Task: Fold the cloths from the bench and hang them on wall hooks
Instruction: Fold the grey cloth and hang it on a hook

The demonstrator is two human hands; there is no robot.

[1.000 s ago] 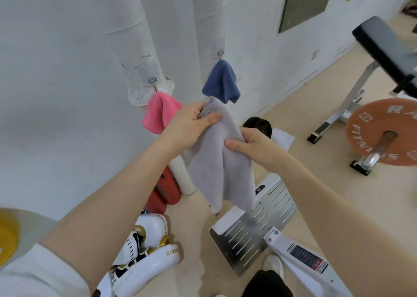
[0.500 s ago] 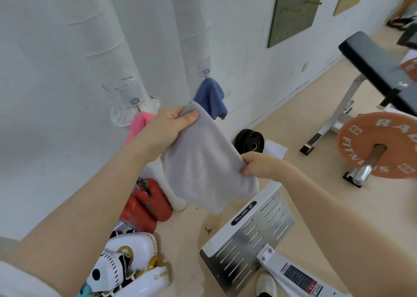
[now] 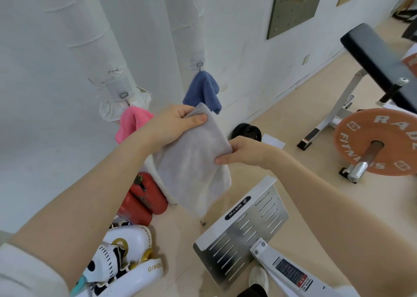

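Grey cloth (image 3: 194,163) hangs mid-frame, my left hand (image 3: 171,127) pinching its top corner and my right hand (image 3: 243,152) gripping its edge, keeping the fold flat for hanging.

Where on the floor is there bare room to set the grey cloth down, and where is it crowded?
Bare floor lies between the slotted metal plate, the bench frame and the orange weight plate. A narrower strip runs along the wall past the black weight. By the wall below the left hand it is crowded: red cylinders, white skates.
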